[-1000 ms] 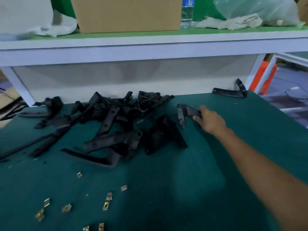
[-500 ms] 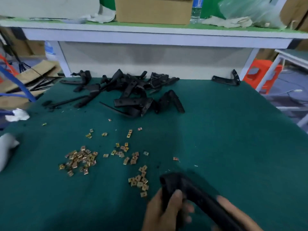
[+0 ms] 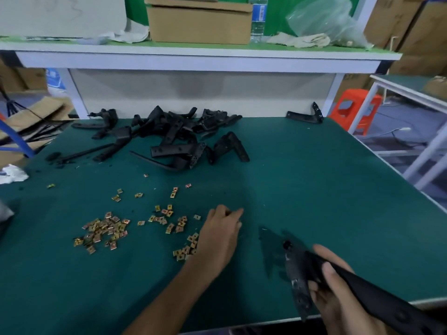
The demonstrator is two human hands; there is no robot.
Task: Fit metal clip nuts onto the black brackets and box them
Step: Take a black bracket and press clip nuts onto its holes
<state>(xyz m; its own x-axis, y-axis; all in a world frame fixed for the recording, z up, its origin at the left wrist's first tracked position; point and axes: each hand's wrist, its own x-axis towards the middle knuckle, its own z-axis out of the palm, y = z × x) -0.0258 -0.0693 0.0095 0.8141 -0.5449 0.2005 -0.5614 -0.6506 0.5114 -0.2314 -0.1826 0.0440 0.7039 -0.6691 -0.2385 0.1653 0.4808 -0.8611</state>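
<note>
1. A cardboard box [image 3: 199, 25] sits at top centre on a white shelf [image 3: 193, 59]; its lid is down, so its contents are hidden.
2. Just right of the box stands a water bottle [image 3: 258, 19]; further right lies a crumpled clear plastic bag [image 3: 321, 20], contents too blurred to tell.
3. On the green tabletop [image 3: 314, 189], a pile of black brackets [image 3: 174, 139] lies at upper centre; a lone bracket [image 3: 306, 116] lies apart at upper right.
4. Brass-coloured clip nuts [image 3: 104, 230] lie loose on the tabletop from lower left to lower centre; the thickest heap is on the left.
5. At lower right, the right hand [image 3: 338, 296] has its grip closed on a black bracket [image 3: 377, 293]; fingers and thumb curl round it near its corner.
6. This bracket is L-shaped; its long axis runs diagonally from the corner down to the frame's lower right; its short leg points toward the bottom edge.
7. At lower centre, the left hand [image 3: 220, 235] is palm down at the right edge of the nuts; its fingertips [image 3: 227, 212] are bunched; whether this grip holds a nut cannot be told.
</note>
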